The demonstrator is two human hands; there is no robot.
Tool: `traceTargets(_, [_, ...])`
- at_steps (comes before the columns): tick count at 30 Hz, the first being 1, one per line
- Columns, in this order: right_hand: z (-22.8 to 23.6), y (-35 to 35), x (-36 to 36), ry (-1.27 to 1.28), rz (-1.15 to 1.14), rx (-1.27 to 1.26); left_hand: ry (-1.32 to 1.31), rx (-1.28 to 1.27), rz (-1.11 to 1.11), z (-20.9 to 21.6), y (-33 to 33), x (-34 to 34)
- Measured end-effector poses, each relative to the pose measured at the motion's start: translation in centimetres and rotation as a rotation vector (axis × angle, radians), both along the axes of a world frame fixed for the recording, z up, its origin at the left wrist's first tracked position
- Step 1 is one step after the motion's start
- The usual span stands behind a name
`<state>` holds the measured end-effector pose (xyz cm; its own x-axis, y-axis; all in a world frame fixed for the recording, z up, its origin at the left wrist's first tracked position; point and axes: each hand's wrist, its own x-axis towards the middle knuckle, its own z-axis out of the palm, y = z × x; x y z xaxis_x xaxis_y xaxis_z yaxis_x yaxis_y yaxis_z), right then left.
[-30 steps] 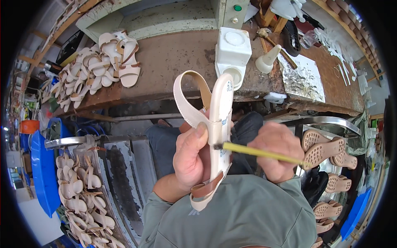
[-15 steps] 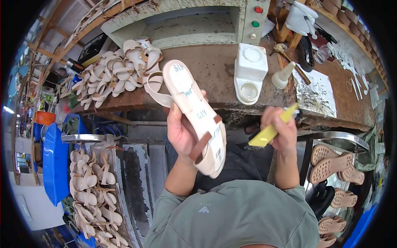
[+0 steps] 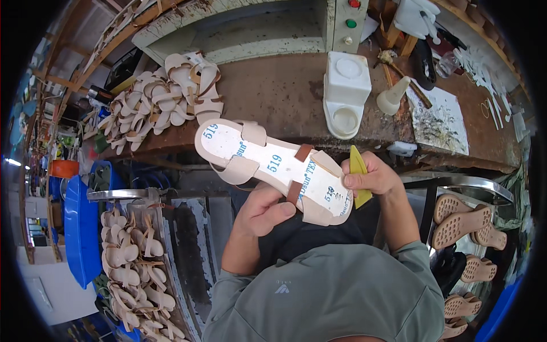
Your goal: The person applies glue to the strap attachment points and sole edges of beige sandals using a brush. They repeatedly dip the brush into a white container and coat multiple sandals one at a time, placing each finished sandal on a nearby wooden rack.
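beige strappy sandal in left hand; flat-sided yellow tool, right hand.

Blue lettering, numerals on sandal, shirt logo

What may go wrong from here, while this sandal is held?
The yellow tool in the right hand is close to the wide end of the sandal and might scratch it. The left hand holds one long edge, so the sandal might tip. The white container stands near the front edge of the bench and might get knocked.
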<state>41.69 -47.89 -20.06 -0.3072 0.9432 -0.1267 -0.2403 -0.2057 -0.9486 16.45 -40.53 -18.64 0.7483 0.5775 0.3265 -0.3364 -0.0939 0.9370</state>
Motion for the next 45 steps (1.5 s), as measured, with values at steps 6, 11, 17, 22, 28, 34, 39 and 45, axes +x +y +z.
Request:
traceTargets(6, [2.5,-1.0,2.9,-0.025,-0.329,0.123,0.107,0.573,0.194,1.1,-1.6,0.5])
traceTargets(11, [6.5,-2.1,-1.5,0.101,-0.555,0.403,0.091,0.697,0.375,1.0,-3.0,1.2])
traceTargets(17, [7.7,-2.5,-3.9,-0.555,-0.431,1.15,0.091,0.893,0.501,0.5,-3.3,1.2])
traceTargets(22, [6.7,-2.5,-3.6,-0.504,-0.485,1.363,0.12,0.862,0.547,0.9,-3.5,1.1])
traceTargets(28, [6.1,-2.2,-3.4,-0.503,-0.51,1.282,0.081,0.817,0.568,2.0,-3.1,2.4])
traceTargets(34, [5.4,-1.9,-2.6,-0.374,-0.517,1.228,0.083,0.767,0.591,1.7,-2.3,3.2])
traceTargets(39, [3.8,-2.2,-1.5,0.07,-0.799,0.616,0.133,0.616,0.709,-2.0,0.6,4.6])
traceTargets(45, [-3.3,2.4,3.3,-0.402,-0.959,0.238,0.095,-0.044,0.594,-11.9,7.9,5.5])
